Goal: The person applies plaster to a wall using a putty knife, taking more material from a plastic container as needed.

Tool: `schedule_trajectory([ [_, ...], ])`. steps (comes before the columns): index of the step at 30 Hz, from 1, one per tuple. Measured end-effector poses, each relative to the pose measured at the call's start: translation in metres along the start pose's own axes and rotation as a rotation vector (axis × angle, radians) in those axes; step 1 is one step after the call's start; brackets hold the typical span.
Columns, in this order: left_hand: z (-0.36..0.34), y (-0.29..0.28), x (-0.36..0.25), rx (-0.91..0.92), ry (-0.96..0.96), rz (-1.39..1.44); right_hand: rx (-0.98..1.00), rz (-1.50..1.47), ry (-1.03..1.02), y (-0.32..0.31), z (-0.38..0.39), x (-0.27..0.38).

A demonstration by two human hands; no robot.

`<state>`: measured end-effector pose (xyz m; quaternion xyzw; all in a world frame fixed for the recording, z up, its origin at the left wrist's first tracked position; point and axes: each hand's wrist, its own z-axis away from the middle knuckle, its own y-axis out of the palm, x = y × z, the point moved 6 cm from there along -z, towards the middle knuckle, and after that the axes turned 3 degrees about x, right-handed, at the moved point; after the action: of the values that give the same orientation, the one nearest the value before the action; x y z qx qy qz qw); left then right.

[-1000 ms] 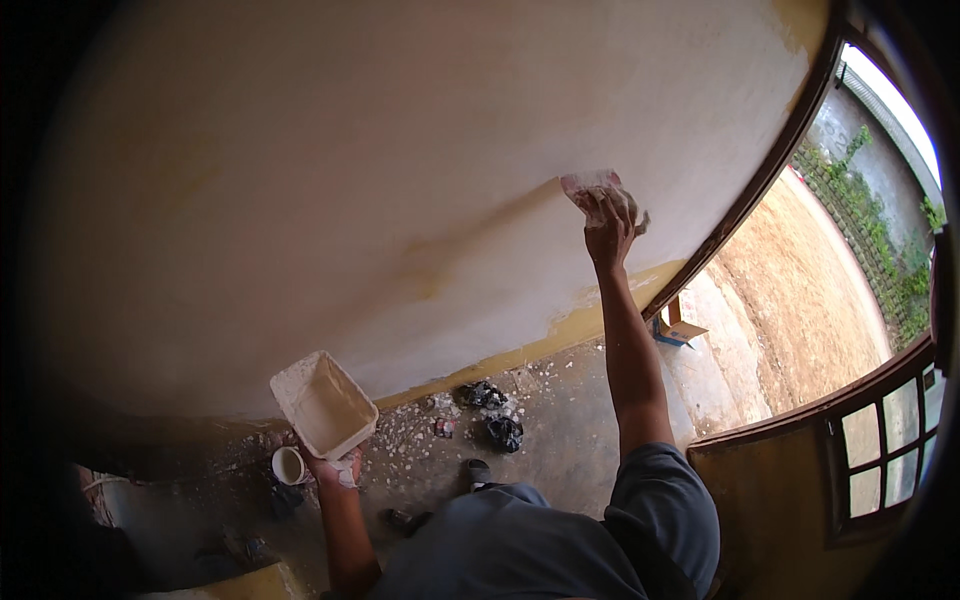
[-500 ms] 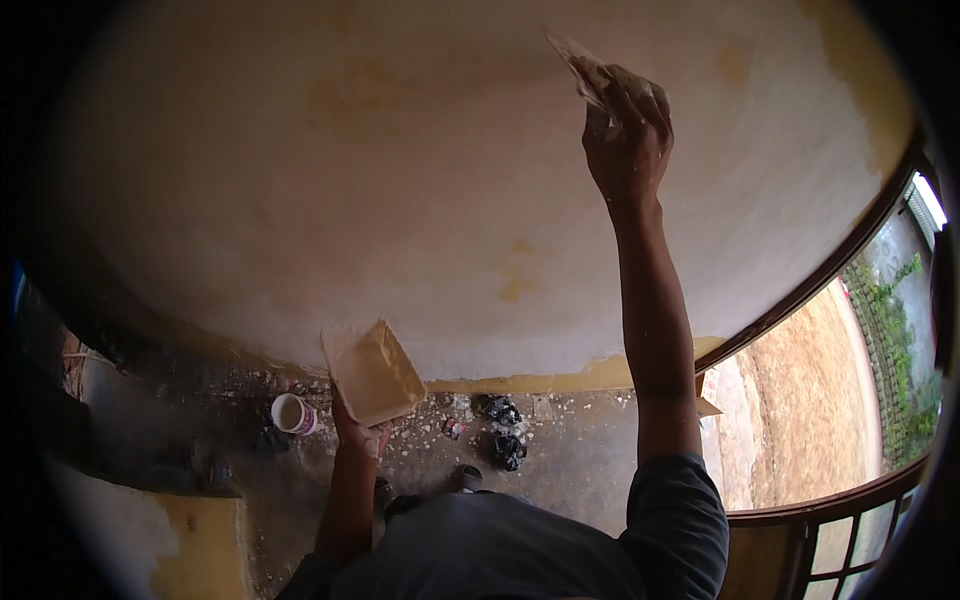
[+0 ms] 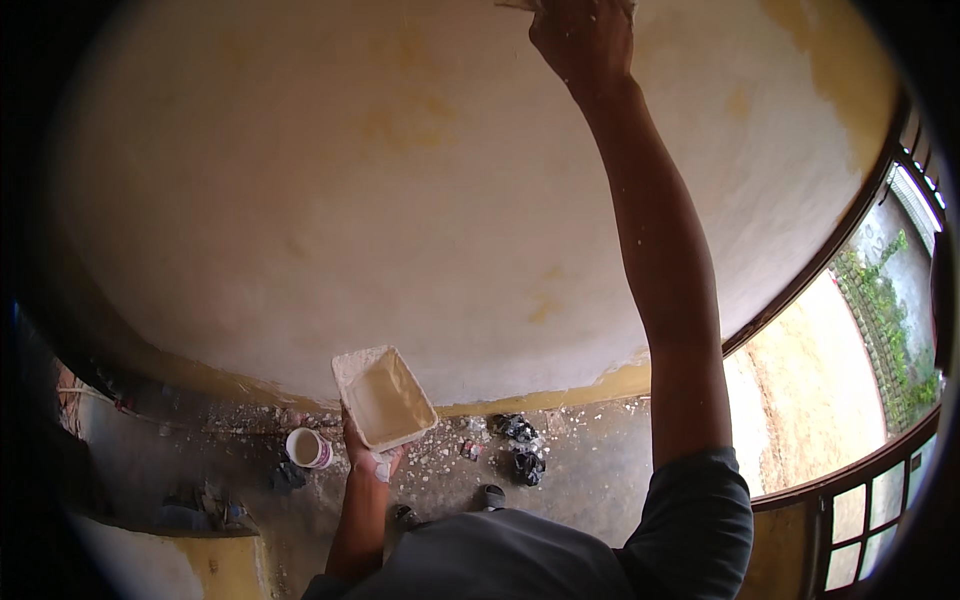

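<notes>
My left hand (image 3: pixel 368 462) is closed around the underside of a rectangular cream tray (image 3: pixel 418 386), held low in front of the wall. Smooth, pale putty (image 3: pixel 384 402) lies in the tray, and white smears mark the wrist. High up on the wall (image 3: pixel 400 230), my right hand (image 3: pixel 585 42) is closed on a flat scraper (image 3: pixel 517 4), its arm stretched far upward. The top of the picture cuts off most of the scraper and the fingertips. The wall is coated pale, with yellowish patches showing through.
On the floor stands a white bucket (image 3: pixel 309 449). Black crumpled plastic bags (image 3: pixel 528 466) and scattered white flakes lie near the wall's foot. A brown-framed opening (image 3: pixel 800 480) at right shows ground outside. A low yellow-and-white wall (image 3: pixel 215 565) is at lower left.
My right hand has gone higher up the wall with the scraper, nearly out of the picture. The tray in my left hand sits slightly lower and further right in view; the whole view has shifted.
</notes>
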<state>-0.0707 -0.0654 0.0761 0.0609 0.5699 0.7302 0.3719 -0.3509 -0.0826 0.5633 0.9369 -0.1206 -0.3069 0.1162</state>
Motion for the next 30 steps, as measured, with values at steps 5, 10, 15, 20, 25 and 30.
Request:
schedule_trajectory([
  [5,-0.024,-0.023,-0.018,0.411,-0.075,-0.024,0.283,-0.100,0.182,-0.012,0.049,0.040],
  [10,-0.029,-0.011,-0.017,0.247,-0.041,-0.055,0.703,-0.201,0.218,-0.058,0.139,0.099],
  [15,-0.036,-0.019,-0.006,0.229,-0.049,-0.045,0.817,-0.420,0.808,-0.147,0.236,0.168],
  [20,-0.042,-0.025,0.022,0.230,-0.020,-0.038,0.357,-0.737,1.952,-0.236,0.365,0.245],
  [25,-0.044,-0.028,0.035,0.207,-0.085,-0.034,-0.158,-0.889,2.705,-0.257,0.360,0.284],
  [30,-0.061,-0.013,0.043,0.251,0.006,-0.031,0.732,-0.972,1.866,-0.222,0.313,0.252],
])
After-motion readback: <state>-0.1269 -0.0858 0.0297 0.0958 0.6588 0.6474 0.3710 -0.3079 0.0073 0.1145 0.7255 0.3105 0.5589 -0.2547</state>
